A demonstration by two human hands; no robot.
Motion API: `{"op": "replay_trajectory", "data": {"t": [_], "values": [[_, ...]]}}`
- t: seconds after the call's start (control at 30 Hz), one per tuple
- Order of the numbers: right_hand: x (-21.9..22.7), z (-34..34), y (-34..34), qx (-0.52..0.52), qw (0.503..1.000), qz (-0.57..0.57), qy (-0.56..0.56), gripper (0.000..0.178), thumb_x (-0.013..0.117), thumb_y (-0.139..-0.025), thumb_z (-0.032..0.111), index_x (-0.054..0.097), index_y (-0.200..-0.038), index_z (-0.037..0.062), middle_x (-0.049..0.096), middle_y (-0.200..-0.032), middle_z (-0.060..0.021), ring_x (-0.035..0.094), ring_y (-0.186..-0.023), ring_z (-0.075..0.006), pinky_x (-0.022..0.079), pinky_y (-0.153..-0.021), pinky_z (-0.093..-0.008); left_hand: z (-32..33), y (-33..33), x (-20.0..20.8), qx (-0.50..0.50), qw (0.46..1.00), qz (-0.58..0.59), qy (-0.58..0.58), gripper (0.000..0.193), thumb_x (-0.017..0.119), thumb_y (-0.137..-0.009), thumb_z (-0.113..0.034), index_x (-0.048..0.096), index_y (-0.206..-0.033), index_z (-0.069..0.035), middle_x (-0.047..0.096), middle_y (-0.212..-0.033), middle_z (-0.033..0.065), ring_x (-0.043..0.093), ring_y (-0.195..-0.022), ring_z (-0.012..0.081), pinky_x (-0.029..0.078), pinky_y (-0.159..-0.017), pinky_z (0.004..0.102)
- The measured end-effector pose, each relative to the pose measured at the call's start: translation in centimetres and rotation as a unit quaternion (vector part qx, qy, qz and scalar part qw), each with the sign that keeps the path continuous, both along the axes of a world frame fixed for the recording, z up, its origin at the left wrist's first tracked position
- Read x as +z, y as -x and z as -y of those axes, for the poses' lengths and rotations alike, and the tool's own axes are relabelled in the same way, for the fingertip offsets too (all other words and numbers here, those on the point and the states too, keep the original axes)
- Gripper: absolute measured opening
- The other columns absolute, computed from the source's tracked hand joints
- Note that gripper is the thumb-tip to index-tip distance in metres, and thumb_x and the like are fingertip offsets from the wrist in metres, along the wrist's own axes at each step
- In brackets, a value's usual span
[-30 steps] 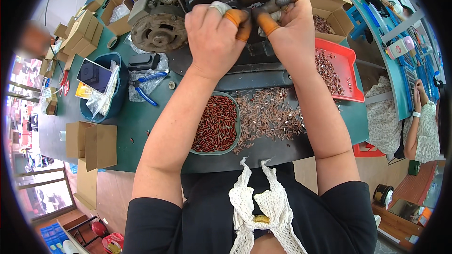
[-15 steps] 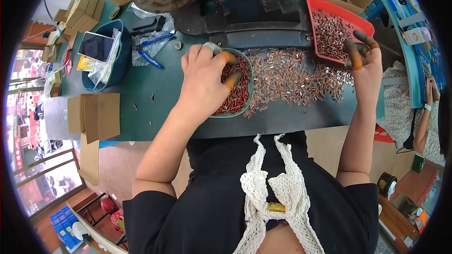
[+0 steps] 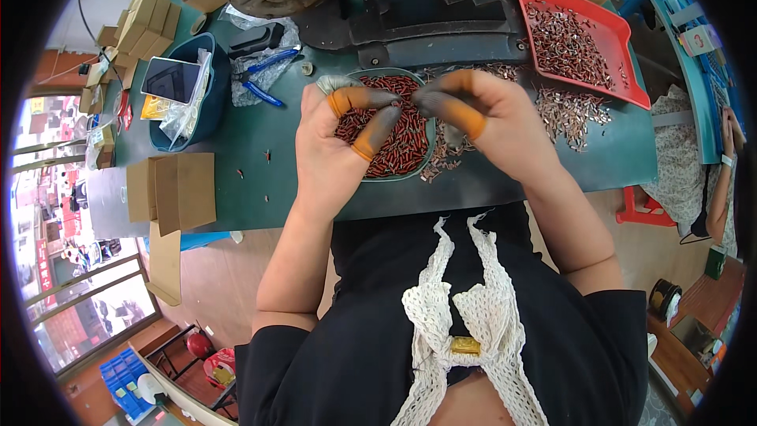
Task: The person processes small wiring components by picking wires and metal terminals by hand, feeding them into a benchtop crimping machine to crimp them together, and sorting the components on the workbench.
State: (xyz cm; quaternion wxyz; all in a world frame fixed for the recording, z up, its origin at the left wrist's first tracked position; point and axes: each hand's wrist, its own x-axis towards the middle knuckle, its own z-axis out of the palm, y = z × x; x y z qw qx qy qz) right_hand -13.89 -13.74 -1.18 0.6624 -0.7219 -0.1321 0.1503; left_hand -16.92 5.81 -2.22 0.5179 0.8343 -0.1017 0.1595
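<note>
My left hand (image 3: 331, 130) is over the left of a green-rimmed basin (image 3: 433, 138) full of small red cylindrical pieces (image 3: 398, 146). Its thumb and forefinger, in orange and grey finger covers, pinch what looks like one small red piece at the tips. From the right, my right hand (image 3: 489, 114) comes close to it, thumb and forefinger together. Whatever those fingers hold is hidden or too small to make out. The two sets of fingertips almost meet above the basin. Loose coppery pieces (image 3: 572, 114) lie on the table, partly behind my right hand.
A red tray (image 3: 631, 51) of similar pieces stands at the right. A dark machine (image 3: 441, 31) occupies the back. Blue-handled pliers (image 3: 264, 95), a blue bin (image 3: 209, 102) and an open cardboard box (image 3: 185, 189) are on the left. Another person's hand (image 3: 732, 134) shows at far right.
My right hand has moved left from the red tray to above the basin. My left hand has lifted from the pieces, its fingertips now pinched. The view has shifted slightly.
</note>
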Motion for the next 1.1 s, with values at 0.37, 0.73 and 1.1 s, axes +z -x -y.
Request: {"op": "replay_trajectory", "data": {"t": [0.37,0.73,1.1], "values": [[-0.5,-0.8,0.9,-0.029,0.974,-0.187,-0.123,0.014,0.068,-0.087,0.017,0.064,-0.093,0.0048,0.059,-0.071,0.0041,0.044,-0.053,-0.0001,0.029,-0.045,-0.0153,1.5,0.6,0.5,-0.001,1.000,0.021,0.018,0.022,0.075,-0.072,-0.001,0.070,-0.092,-0.006,0.061,-0.090,0.0044,0.052,-0.090,0.0191,0.043,-0.081,0.0278],[-3.0,7.9,4.9,-0.095,0.952,0.263,0.124,0.015,0.071,-0.080,0.004,0.066,-0.094,0.0027,0.065,-0.084,-0.0038,0.059,-0.074,-0.0095,0.045,-0.060,-0.0221,1.6,2.1,-0.7,-0.092,0.985,-0.050,0.134,0.015,0.070,-0.080,0.002,0.063,-0.093,0.000,0.051,-0.097,0.0027,0.053,-0.090,0.0129,0.042,-0.083,0.0238],[-4.7,12.5,7.0,-0.190,0.877,0.257,0.358,0.021,0.071,-0.074,0.001,0.067,-0.094,0.0083,0.057,-0.085,-0.0061,0.054,-0.068,-0.0170,0.043,-0.059,-0.0257,2.7,1.9,-0.9,-0.104,0.975,-0.087,0.177,0.018,0.072,-0.079,0.000,0.062,-0.094,0.000,0.054,-0.098,0.0029,0.053,-0.090,0.0130,0.041,-0.084,0.0247]]}}
